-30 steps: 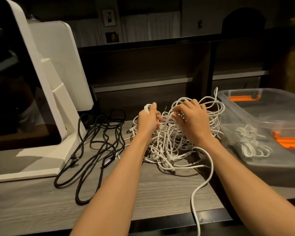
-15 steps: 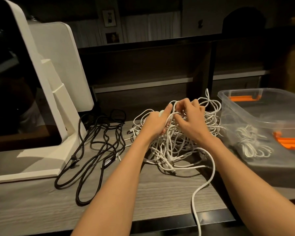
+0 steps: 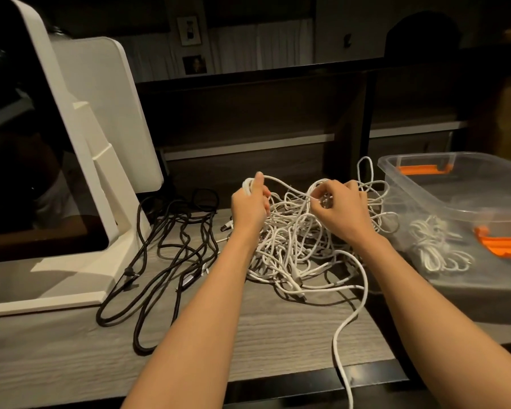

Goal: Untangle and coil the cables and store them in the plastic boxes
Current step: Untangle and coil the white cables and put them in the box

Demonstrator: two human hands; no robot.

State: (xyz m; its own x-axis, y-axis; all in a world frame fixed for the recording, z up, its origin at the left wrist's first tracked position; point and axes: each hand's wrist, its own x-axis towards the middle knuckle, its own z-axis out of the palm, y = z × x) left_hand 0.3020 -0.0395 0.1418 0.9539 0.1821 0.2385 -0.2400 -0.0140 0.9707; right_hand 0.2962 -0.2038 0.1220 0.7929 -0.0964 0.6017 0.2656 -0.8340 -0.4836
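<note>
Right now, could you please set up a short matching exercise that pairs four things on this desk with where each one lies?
Things:
1. white cable tangle
2. black cables
3. coiled white cable
4. plastic box

Places:
A. inside the clear box
B. at the right end of the desk
C. under both hands, mid-desk
D. by the foot of the white stand

Pairs: 1-C, 2-D, 3-A, 4-B
</note>
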